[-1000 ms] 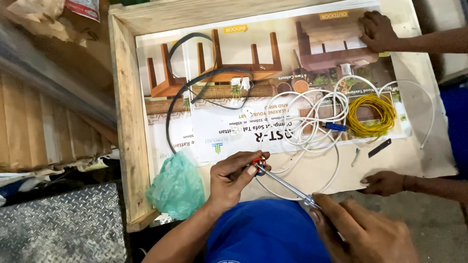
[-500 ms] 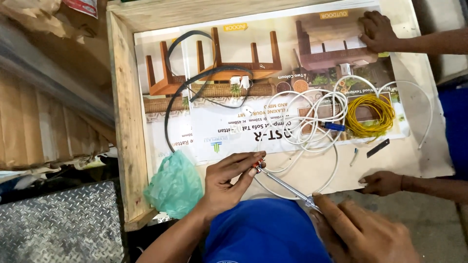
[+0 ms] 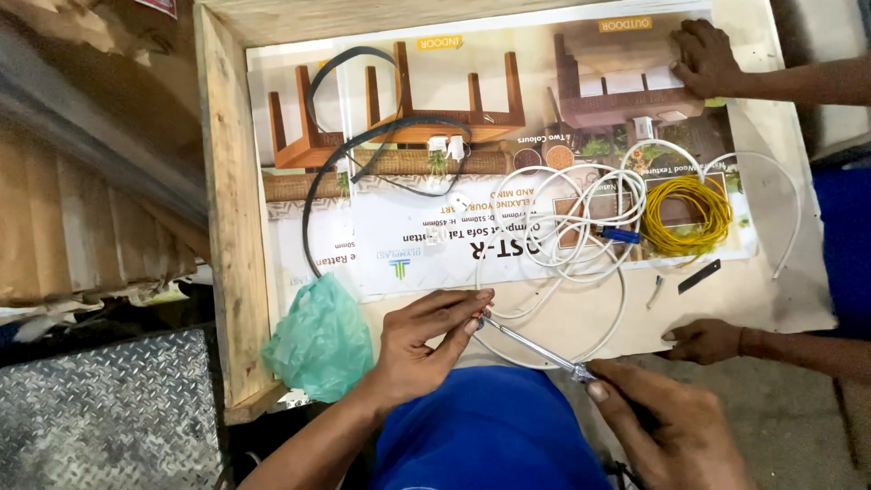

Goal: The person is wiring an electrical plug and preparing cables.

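Observation:
My right hand point(image 3: 671, 426) grips the handle of a screwdriver point(image 3: 535, 345), and its metal shaft points up and left. My left hand point(image 3: 426, 340) pinches a small part, too small to make out, against the shaft's tip with thumb and fingers. Both hands work at the near edge of a wooden tray point(image 3: 227, 227) lined with a printed furniture poster point(image 3: 408, 245). A loose white cable coil point(image 3: 581, 213) lies just beyond the tip, and one loop of it runs under the shaft. A blue rounded shape point(image 3: 490, 436) fills the bottom between my arms.
A yellow wire coil point(image 3: 691, 213) lies right of the white cable and a black cable point(image 3: 363, 145) loops at the left. A green plastic bag point(image 3: 318, 336) sits in the near left corner. Another person's hands rest on the poster's far right point(image 3: 703, 56) and near right point(image 3: 703, 340).
My left fingers have shifted slightly and closed more around the screwdriver's tip. The other person's hands and the cables have stayed put.

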